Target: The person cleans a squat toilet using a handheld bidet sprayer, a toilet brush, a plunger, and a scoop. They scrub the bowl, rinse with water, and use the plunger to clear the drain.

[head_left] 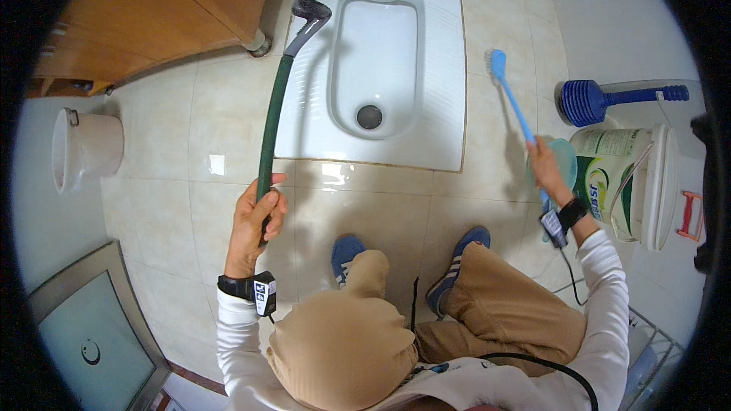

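Observation:
My left hand [260, 214] grips the lower end of a long dark green handle [274, 120]. Its bent grey neck ends in a black-bristled brush head [312, 9], held over the left edge of a white ceramic squat toilet [377, 152]. My right hand [546, 168] is closed around the handle of a light blue long-handled scrub brush [515, 104], whose bristles face left above the floor tiles to the right of the toilet. The toilet has a dark round drain [369, 117] at the near end of its bowl.
On the right are a dark blue bellows plunger [582, 103], a translucent green basin [562, 162] and a large white-and-green bucket [617, 177]. At left stand a pale bucket [97, 142], a wooden cabinet [171, 17] and a framed glass door panel [94, 342]. The floor tiles [365, 211] reflect light.

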`<state>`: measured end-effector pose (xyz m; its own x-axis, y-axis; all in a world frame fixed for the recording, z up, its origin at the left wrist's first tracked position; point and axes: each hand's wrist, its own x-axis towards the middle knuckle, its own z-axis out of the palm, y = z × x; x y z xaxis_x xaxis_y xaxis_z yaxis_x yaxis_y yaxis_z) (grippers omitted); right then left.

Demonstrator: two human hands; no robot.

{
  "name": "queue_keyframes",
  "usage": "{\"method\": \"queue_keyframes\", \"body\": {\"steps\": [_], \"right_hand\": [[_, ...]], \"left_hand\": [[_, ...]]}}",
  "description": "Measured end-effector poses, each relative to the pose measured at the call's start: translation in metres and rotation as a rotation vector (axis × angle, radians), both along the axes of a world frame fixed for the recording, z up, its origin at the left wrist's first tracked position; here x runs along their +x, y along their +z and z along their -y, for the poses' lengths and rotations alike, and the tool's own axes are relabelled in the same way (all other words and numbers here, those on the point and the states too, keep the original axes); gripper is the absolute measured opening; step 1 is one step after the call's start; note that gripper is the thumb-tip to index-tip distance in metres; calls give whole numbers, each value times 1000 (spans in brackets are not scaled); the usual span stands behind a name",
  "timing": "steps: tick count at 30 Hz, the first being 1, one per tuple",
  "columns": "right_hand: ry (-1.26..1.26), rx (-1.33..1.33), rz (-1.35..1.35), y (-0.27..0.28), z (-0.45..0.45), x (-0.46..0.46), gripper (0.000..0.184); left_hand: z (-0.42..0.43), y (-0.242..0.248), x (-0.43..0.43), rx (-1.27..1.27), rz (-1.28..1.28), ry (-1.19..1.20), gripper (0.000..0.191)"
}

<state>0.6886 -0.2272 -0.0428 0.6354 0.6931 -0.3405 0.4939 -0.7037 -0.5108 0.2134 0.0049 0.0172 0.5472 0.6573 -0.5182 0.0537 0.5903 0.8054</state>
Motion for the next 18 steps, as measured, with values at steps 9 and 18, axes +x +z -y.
{"method": "queue_keyframes", "body": {"steps": [9,18], "right_hand": [[182,25,-97,-9,10,-53,26],[448,44,-95,-1,0,-109,24]], "left_hand": [[-1,2,2,9,51,-12,31],[-3,1,1,-83,89,14,29]]}}
